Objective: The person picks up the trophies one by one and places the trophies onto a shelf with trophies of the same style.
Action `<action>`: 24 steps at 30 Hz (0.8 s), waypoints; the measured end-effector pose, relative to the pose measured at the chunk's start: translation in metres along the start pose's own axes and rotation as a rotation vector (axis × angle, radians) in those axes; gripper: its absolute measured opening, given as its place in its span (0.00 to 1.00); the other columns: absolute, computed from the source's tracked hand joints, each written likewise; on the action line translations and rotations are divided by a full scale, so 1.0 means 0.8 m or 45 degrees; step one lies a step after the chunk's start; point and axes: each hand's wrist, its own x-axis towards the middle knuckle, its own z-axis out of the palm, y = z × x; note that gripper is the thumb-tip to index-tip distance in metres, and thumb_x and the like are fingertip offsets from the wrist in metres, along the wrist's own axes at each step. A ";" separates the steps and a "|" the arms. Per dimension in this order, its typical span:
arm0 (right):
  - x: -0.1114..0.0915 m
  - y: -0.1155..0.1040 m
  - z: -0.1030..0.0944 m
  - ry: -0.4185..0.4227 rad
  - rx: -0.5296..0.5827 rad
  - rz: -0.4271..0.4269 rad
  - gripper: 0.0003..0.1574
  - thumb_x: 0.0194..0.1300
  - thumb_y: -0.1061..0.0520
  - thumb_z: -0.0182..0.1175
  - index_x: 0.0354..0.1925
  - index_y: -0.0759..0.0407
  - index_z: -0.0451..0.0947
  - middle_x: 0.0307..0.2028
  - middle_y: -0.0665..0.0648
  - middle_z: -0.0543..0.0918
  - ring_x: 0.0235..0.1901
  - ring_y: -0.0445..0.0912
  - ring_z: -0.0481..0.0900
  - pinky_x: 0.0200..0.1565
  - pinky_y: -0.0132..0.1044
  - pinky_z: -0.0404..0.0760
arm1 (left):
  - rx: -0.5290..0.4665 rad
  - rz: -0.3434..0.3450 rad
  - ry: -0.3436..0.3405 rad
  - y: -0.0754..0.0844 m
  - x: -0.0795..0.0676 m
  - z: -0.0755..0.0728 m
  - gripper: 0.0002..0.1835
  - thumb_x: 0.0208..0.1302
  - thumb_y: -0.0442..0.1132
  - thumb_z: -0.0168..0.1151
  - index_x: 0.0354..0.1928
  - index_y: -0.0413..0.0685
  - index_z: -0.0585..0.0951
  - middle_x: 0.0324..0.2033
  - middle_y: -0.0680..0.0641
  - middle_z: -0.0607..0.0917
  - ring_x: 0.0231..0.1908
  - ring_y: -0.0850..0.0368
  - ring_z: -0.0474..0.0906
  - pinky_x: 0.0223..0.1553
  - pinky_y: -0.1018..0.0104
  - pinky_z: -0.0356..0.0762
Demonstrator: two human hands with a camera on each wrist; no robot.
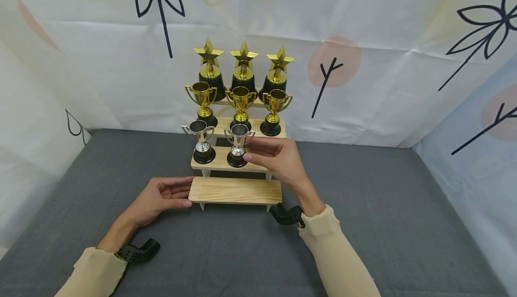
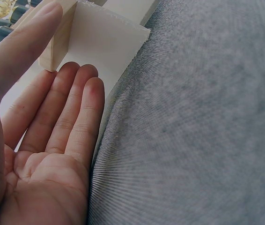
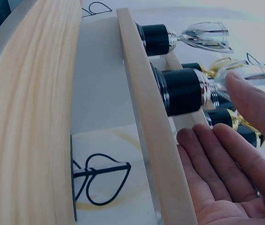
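A tiered wooden stand holds small trophies. On its second step from the bottom stand two silver cup trophies with black bases: a left one [image 1: 203,142] and a middle one [image 1: 238,144]. My right hand [image 1: 275,158] is at the middle silver cup's right side, thumb near its base. In the right wrist view the fingers [image 3: 217,159] are extended and do not wrap the cup. The bare lowest step [image 1: 235,190] is at the front. My left hand [image 1: 163,197] is at its left end, fingers loosely straight, fingertips by the board edge and the white side support [image 2: 106,42].
Three gold cup trophies [image 1: 240,104] stand on the third step, three gold star trophies [image 1: 244,70] on the top one. Grey cloth [image 1: 383,216] covers the table. Behind hangs a white patterned backdrop [image 1: 274,10]. Dark straps [image 1: 139,251] circle both wrists.
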 end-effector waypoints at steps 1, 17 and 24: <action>-0.002 0.000 -0.002 0.007 -0.001 0.003 0.24 0.61 0.69 0.71 0.56 0.68 0.83 0.52 0.63 0.86 0.55 0.60 0.83 0.54 0.44 0.86 | -0.001 0.001 0.000 0.000 0.000 0.000 0.35 0.60 0.19 0.67 0.68 0.18 0.64 0.61 0.50 0.81 0.59 0.55 0.80 0.56 0.60 0.83; -0.026 -0.004 -0.050 0.112 -0.020 0.015 0.26 0.60 0.72 0.70 0.57 0.71 0.81 0.54 0.69 0.84 0.54 0.58 0.84 0.56 0.45 0.85 | -0.017 -0.020 0.018 -0.001 0.000 0.000 0.35 0.59 0.20 0.68 0.68 0.20 0.65 0.61 0.46 0.80 0.59 0.54 0.80 0.56 0.59 0.82; -0.034 -0.004 -0.068 0.164 -0.048 0.027 0.27 0.59 0.72 0.71 0.57 0.73 0.81 0.53 0.68 0.84 0.52 0.53 0.86 0.55 0.45 0.86 | -0.018 -0.008 0.009 -0.001 0.000 0.000 0.35 0.60 0.19 0.67 0.68 0.19 0.65 0.61 0.46 0.80 0.59 0.54 0.80 0.56 0.59 0.82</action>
